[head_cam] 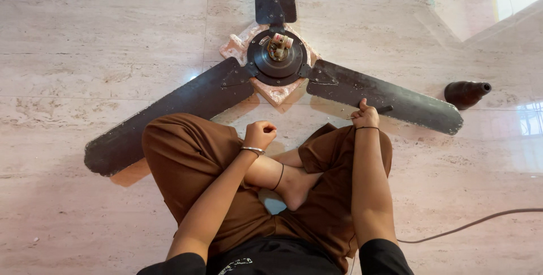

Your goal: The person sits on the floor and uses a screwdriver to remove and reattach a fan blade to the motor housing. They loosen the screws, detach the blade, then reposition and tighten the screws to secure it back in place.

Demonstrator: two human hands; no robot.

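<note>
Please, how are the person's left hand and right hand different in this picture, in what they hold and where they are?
The right hand grips a thin dark tool; the left hand is a closed fist with nothing visible in it. The right hand rests at the edge of a fan blade; the left hand is above the knee, apart from the fan. The left wrist has a silver bangle; the right wrist has a thin dark band. Both hands are bare and curled shut.

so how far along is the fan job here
Done: the ceiling fan lies on the floor on a pinkish block, its centre wiring exposed, and a dark bell-shaped cover lies apart to the right. In hand: the right hand holds a thin dark-handled tool above one blade; the left hand is a closed fist, seemingly empty. Left: all three blades remain attached to the hub.
</note>
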